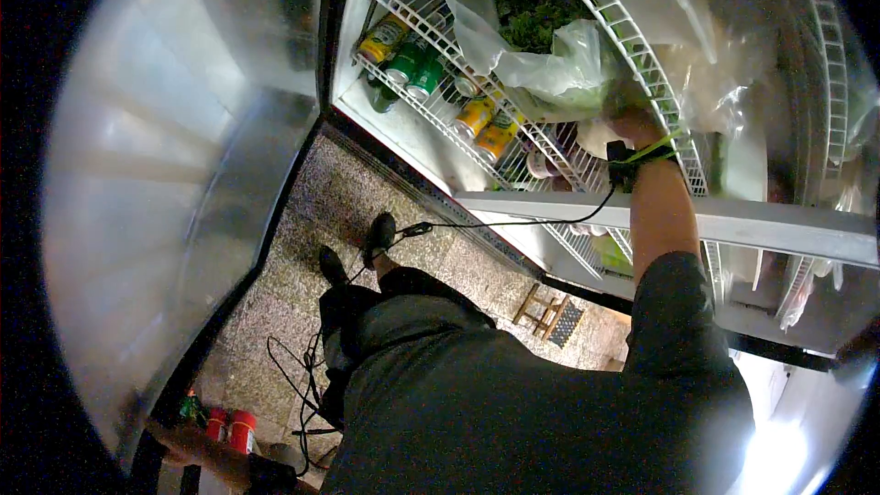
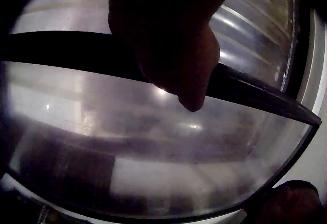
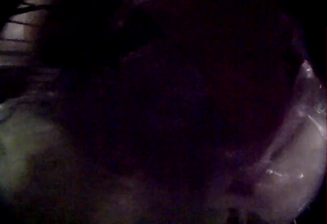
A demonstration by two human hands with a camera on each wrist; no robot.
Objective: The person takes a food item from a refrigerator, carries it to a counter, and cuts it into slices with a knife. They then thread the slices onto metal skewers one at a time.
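Note:
With its thumb over the black edge [image 2: 66, 55], my left hand [image 2: 171, 45] grips the shiny refrigerator door [image 1: 137, 202], which is swung wide. Low at the left of the head view, the same hand is at the door's end. My right hand [image 1: 634, 121] reaches into the refrigerator, past the curved white wire rack. It is beside a clear plastic bag [image 1: 577, 64] of dark leafy greens [image 1: 536, 5]. Its fingers are hidden, and I cannot tell whether they hold anything. The right wrist view is mostly dark, with clear plastic [image 3: 294, 173] at the right.
Several drink cans, green [image 1: 426, 78] and yellow [image 1: 474, 116], lie on white wire shelves. More plastic bags [image 1: 724, 82] hang at the right. A black cable [image 1: 513, 224] runs from my right wrist to the speckled floor. A small stool [image 1: 550, 314] and red containers [image 1: 242, 431] stand there.

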